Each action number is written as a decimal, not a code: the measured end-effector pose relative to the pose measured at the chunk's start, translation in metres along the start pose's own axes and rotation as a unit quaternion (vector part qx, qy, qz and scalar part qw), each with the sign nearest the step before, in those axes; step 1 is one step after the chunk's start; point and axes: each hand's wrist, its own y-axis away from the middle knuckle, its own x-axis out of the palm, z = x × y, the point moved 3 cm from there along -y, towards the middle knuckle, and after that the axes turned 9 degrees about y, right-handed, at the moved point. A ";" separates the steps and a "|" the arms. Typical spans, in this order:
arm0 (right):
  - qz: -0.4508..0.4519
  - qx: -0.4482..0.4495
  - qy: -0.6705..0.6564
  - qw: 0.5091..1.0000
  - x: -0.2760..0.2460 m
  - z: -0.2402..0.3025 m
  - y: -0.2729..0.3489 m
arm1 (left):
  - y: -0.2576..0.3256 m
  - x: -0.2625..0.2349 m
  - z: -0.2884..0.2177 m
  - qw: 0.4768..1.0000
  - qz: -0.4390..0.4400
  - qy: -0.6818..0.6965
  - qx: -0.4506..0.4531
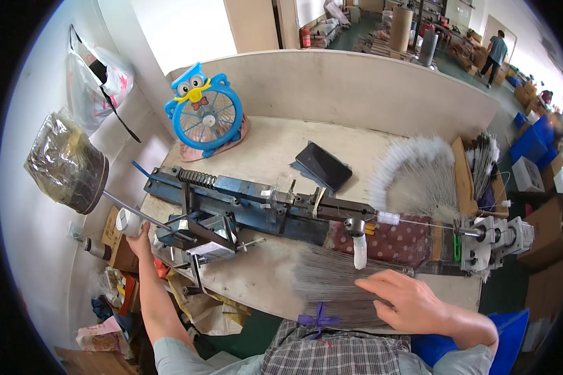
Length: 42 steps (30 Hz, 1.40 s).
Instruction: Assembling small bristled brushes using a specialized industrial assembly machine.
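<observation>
At the left end of the bench my left hand (139, 236) is wrapped round a white round handle (128, 221), next to a long blue metal machine. My right hand (408, 301) hovers over or rests on a spread bundle of thin grey wires (328, 275), index finger stretched out and the other fingers loosely bent. A purple tie (319, 320) lies across the bundle. On the machine (244, 203), a white-bristled brush (388, 217) on a thin wire stem lies between the dark clamp and the metal chuck (472, 232) at right. Below the clamp hangs a white-covered lever (360, 250).
A blue cartoon fan (207, 119) and a black phone (322, 166) stand behind the machine. Finished-looking white brushes (413, 169) are heaped at the back right beside a wooden divider (464, 175). A plastic-wrapped lamp-like head (69, 165) leans in at left. A person (495, 56) walks far off.
</observation>
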 end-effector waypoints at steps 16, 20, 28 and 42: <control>-0.024 0.120 -0.126 0.985 0.048 -0.040 -0.004 | -0.046 0.103 -0.249 0.988 0.137 -0.020 -0.070; -0.002 0.092 -0.126 0.988 0.044 -0.031 -0.024 | -0.037 0.166 -0.281 0.966 0.252 -0.005 -0.049; -0.037 0.139 -0.150 0.978 0.033 -0.034 -0.018 | 0.030 0.306 -0.277 0.893 0.444 0.067 -0.033; -0.031 0.187 -0.193 0.963 0.038 -0.048 -0.019 | 0.080 0.369 -0.246 0.777 0.619 0.040 -0.105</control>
